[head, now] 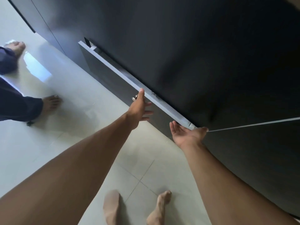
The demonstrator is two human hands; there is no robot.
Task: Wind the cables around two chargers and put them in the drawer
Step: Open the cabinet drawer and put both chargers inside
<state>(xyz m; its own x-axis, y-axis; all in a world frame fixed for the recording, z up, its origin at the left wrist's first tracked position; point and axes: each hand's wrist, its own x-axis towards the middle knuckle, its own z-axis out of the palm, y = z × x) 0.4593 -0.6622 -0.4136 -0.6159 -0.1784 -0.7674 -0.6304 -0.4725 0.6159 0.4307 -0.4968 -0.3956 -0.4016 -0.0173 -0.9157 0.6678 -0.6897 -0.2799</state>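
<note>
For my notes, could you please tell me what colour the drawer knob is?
Shiny silver metal knob, seen in the head view.

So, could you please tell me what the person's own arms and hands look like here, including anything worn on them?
Both arms are bare from the frame edge down to the wrists: no sleeves, watch or bracelets show. The left hand and the right hand wear no gloves, and I can make out no rings, though the picture is slightly blurred. No cables or markings appear on either arm.
</note>
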